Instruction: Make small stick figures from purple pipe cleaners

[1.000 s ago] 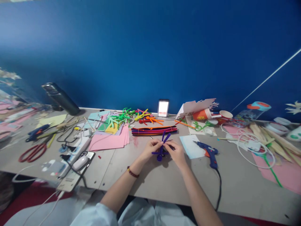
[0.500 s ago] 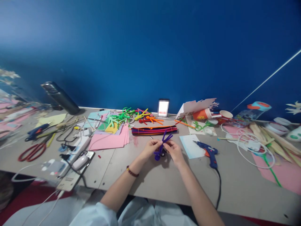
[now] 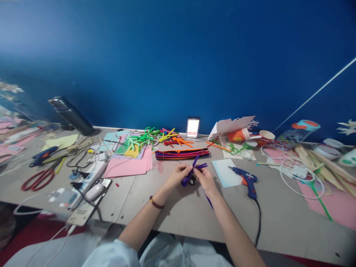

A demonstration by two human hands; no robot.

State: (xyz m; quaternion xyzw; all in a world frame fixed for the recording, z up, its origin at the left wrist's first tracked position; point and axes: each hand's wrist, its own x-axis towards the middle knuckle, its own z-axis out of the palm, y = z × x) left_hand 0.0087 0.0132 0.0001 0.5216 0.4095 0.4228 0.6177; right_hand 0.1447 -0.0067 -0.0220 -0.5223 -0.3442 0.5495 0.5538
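Observation:
Purple pipe cleaners (image 3: 184, 181) are pinched between my two hands over the middle of the table. My left hand (image 3: 178, 175) is closed on them from the left, its thumb and forefinger near the crossing point. From the right, my right hand (image 3: 206, 178) grips them with bent fingers. One purple stem points up and others stick out to the right over my right hand; a purple length also shows beside my right wrist. Dark-handled scissors (image 3: 191, 180) lie on the table just below, partly hidden by my hands. Behind them rests a bundle of coloured pipe cleaners (image 3: 182, 154).
A blue glue gun (image 3: 249, 180) lies right of my hands, near a pale blue paper (image 3: 226, 172). Pink paper (image 3: 126, 167), a power strip (image 3: 86, 185), a phone (image 3: 83, 213) and red-handled scissors (image 3: 39, 180) are at left. A lit phone screen (image 3: 193, 127) stands at the back.
The purple stems have turned in my fingers: some now lean right instead of up. A purple length has come into view by my right wrist. My hands stay nearly in place.

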